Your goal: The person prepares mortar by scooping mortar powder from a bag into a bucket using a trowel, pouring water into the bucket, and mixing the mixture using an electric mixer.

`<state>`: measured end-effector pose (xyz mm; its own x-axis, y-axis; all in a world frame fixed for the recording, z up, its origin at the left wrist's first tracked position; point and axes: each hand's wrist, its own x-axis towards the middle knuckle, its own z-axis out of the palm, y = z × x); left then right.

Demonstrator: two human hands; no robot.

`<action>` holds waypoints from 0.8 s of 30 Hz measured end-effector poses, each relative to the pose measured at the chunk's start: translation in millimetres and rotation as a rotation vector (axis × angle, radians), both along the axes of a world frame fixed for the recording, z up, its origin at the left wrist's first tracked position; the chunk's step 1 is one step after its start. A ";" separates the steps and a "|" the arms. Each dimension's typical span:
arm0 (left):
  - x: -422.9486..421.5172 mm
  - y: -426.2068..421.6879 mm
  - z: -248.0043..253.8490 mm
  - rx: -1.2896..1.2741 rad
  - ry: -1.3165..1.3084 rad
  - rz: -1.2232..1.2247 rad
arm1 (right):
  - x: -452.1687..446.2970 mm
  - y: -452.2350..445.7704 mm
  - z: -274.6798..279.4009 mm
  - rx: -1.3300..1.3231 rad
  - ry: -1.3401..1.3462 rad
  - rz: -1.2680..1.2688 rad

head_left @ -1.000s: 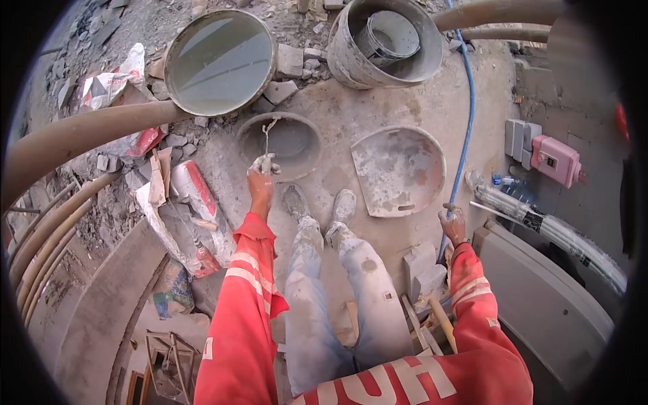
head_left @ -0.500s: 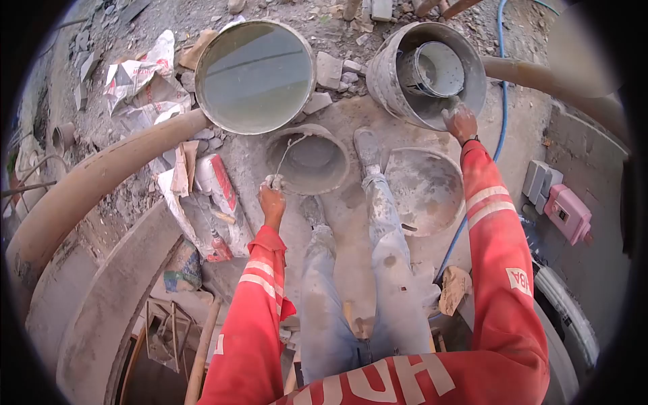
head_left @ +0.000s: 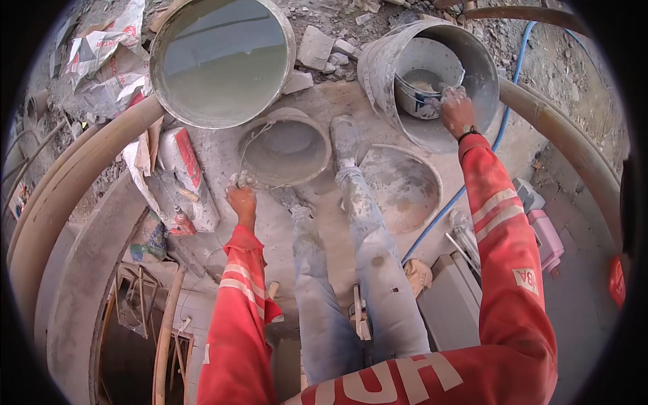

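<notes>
My left hand (head_left: 241, 195) is closed on the cord handle of a shallow grey bucket (head_left: 317, 160), whose line rises to the rim. My right hand (head_left: 457, 111) is closed at the rim of a small white pail (head_left: 415, 101). That pail sits inside a large mortar-stained bucket (head_left: 378, 74), which leans toward me. A wide round tub of cloudy water (head_left: 223, 74) stands at the upper left. Beside my feet lies a cut-off, D-shaped mortar pan (head_left: 401, 185).
A blue hose (head_left: 433, 226) curves along the right. Cement bags (head_left: 189, 172), rubble and thick poles (head_left: 88, 172) lie left. A pink box (head_left: 545, 236), grey panels (head_left: 449, 297) and a curved concrete edge (head_left: 94, 270) are near me.
My right hand has gone from low at the right up to the small pail, which has shifted inside the large bucket. My left hand keeps the cord. One foot has stepped forward.
</notes>
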<state>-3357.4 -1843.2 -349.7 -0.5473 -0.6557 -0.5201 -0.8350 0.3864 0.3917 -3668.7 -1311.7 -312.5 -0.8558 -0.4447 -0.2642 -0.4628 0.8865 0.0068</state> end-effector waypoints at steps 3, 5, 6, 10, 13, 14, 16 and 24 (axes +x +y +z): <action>14.8 2.2 -15.7 -0.058 -0.033 0.052 | -22.9 -29.5 -17.1 0.103 -0.135 -0.038; 3.8 9.8 -8.3 -0.152 -0.138 0.028 | -35.5 -39.1 -55.1 0.273 -0.260 0.152; -9.8 14.2 6.4 -0.208 -0.211 0.010 | -38.0 -53.2 -57.2 0.320 -0.299 0.139; -14.2 11.1 14.6 -0.127 -0.175 0.014 | -40.4 -85.9 -77.7 0.414 -0.338 0.247; -44.5 39.3 60.6 -0.111 -0.186 0.065 | -38.7 -104.0 -69.6 0.376 -0.301 0.215; -40.6 48.7 65.5 -0.065 -0.129 0.145 | -41.3 -113.1 -58.9 0.358 -0.291 0.167; -27.9 65.5 75.7 0.003 -0.049 0.257 | -47.6 -104.7 -69.0 0.209 -0.426 -0.086; 102.4 134.9 144.6 -0.047 -0.479 0.019 | -33.2 -0.3 -56.6 -0.012 -0.222 0.041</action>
